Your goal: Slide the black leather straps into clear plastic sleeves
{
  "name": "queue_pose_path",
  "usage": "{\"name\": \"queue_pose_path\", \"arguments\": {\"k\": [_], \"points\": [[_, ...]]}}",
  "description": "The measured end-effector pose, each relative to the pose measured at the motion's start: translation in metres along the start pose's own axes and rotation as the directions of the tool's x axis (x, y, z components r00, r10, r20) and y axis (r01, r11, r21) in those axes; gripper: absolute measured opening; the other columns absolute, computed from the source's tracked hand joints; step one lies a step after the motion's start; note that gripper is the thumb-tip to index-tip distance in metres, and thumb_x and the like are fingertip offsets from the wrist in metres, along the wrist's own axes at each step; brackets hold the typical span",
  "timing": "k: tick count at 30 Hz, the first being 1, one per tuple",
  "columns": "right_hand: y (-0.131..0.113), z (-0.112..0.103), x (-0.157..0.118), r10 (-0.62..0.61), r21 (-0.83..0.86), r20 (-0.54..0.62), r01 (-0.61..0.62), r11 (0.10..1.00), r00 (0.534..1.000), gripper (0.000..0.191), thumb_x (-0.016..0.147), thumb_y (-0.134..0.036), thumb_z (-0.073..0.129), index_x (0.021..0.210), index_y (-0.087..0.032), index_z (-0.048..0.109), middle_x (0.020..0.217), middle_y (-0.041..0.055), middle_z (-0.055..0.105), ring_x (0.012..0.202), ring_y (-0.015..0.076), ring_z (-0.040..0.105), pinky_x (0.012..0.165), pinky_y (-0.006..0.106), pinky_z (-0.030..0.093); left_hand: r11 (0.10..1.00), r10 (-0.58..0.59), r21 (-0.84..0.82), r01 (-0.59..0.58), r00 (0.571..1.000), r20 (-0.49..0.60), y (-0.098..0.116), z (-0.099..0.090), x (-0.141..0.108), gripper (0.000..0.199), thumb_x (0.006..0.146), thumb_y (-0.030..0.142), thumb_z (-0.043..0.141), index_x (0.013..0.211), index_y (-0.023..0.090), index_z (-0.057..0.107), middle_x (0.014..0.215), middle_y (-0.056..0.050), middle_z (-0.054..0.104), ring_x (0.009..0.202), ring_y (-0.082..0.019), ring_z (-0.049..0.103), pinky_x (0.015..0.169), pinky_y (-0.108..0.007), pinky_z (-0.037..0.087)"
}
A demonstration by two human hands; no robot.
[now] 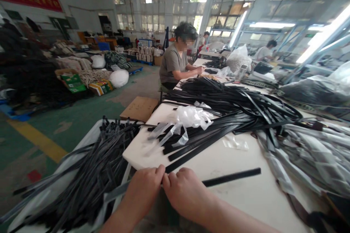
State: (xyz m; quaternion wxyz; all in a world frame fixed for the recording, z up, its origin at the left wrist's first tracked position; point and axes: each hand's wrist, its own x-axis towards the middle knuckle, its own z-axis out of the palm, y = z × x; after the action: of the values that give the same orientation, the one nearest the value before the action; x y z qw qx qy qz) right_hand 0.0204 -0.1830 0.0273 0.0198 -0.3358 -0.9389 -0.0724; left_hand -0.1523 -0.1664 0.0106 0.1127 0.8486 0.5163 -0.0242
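Observation:
Near the table's front edge, my left hand [144, 187] and my right hand [184, 189] are closed side by side on one black strap [232, 177]. Its bare end sticks out to the right of my right hand, over the white table [207, 160]. On the other side of my left hand, a translucent plastic strip [117, 191] trails over the bin's edge; whether it covers the strap is hidden by my fingers. Just beyond my hands lies a pile of black straps [226, 105], with a crumpled heap of clear plastic sleeves [191, 118] on it.
A white bin [49, 198] full of dark straps, some in plastic, stands at the left. Film-wrapped straps [308, 153] cover the table's right side. Across the table sits a co-worker [173, 62], hands on small pieces. A cardboard box [140, 108] stands beside the table.

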Motion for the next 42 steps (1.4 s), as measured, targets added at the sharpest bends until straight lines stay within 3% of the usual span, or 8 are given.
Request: {"name": "queue_pose_path", "arguments": {"k": [7,13,16,21,26,30,37,42], "points": [[0.026,-0.01,-0.022,0.162,-0.012,0.149,-0.162,0.987,0.975,0.012,0.081,-0.009,0.057,0.088,-0.017,0.053,0.07,0.0011,0.06,0.057,0.0188,0.058,0.05,0.032,0.027,0.989,-0.146,0.002,0.146,0.989,-0.001,-0.03,0.003,-0.007,0.021,0.087,0.01,0.037,0.09,0.02,0.055,0.082,-0.006,0.071,0.079,-0.023,0.068,0.065,-0.029,0.044],[0.025,-0.034,0.003,0.141,-0.075,0.031,-0.138,0.988,0.99,0.009,0.084,-0.01,0.052,0.092,-0.015,0.055,0.073,0.0054,0.059,0.063,0.019,0.058,0.052,0.031,0.027,0.994,-0.019,-0.108,0.022,0.999,0.027,0.002,0.007,0.009,0.017,0.085,0.015,0.044,0.096,0.02,0.056,0.085,-0.007,0.072,0.084,-0.025,0.069,0.064,-0.029,0.042],[0.027,-0.045,0.007,0.143,-0.106,0.016,-0.14,0.984,0.99,0.019,0.087,-0.011,0.05,0.104,-0.012,0.056,0.074,0.0067,0.06,0.062,0.0184,0.059,0.051,0.031,0.029,0.98,-0.084,-0.186,0.077,0.996,-0.03,-0.001,0.004,0.012,0.011,0.086,0.023,0.047,0.091,0.021,0.057,0.084,-0.005,0.072,0.084,-0.025,0.069,0.063,-0.028,0.04],[0.032,-0.059,0.008,0.056,-0.151,0.094,-0.041,0.988,0.994,0.038,0.092,-0.014,0.044,0.13,-0.012,0.045,0.075,0.0095,0.064,0.058,0.0199,0.061,0.047,0.028,0.03,0.96,-0.185,-0.24,0.145,0.97,-0.155,-0.033,-0.013,0.009,0.012,0.084,0.021,0.046,0.089,0.023,0.056,0.078,-0.001,0.068,0.076,-0.02,0.065,0.063,-0.026,0.038],[0.017,-0.072,0.034,-0.04,-0.114,0.042,0.045,0.992,0.998,0.03,0.09,-0.008,0.041,0.118,-0.002,0.051,0.072,0.0127,0.064,0.061,0.0192,0.062,0.048,0.026,0.035,0.951,-0.074,-0.308,0.003,0.973,-0.219,-0.029,-0.038,0.014,0.016,0.077,0.014,0.047,0.087,0.022,0.057,0.079,-0.002,0.067,0.077,-0.019,0.063,0.065,-0.025,0.038],[0.01,-0.077,0.051,-0.048,-0.096,-0.027,0.045,0.994,0.998,0.023,0.087,-0.005,0.042,0.105,-0.003,0.057,0.084,0.0169,0.066,0.068,0.0196,0.063,0.05,0.026,0.038,0.917,0.006,-0.385,-0.107,0.967,-0.255,-0.023,-0.053,0.017,0.013,0.08,0.017,0.047,0.085,0.021,0.057,0.08,-0.002,0.068,0.076,-0.018,0.062,0.064,-0.024,0.038],[0.043,-0.093,0.032,0.156,-0.136,0.112,-0.14,0.981,0.981,0.019,0.086,-0.004,0.043,0.092,-0.01,0.061,0.075,0.0131,0.068,0.066,0.0215,0.065,0.053,0.027,0.041,0.959,-0.186,-0.26,0.114,0.944,-0.272,-0.055,-0.063,0.009,0.017,0.081,0.038,0.057,0.087,0.021,0.058,0.077,-0.001,0.066,0.074,-0.02,0.062,0.062,-0.026,0.038],[0.034,-0.089,0.051,0.085,-0.109,0.132,-0.071,0.991,0.987,0.025,0.088,-0.003,0.039,0.094,-0.007,0.063,0.084,0.0176,0.069,0.074,0.0227,0.066,0.06,0.03,0.043,0.992,-0.067,-0.122,0.036,0.963,-0.261,-0.027,-0.062,0.021,0.01,0.085,0.026,0.052,0.091,0.02,0.058,0.078,-0.004,0.068,0.074,-0.021,0.064,0.06,-0.026,0.037]]}}
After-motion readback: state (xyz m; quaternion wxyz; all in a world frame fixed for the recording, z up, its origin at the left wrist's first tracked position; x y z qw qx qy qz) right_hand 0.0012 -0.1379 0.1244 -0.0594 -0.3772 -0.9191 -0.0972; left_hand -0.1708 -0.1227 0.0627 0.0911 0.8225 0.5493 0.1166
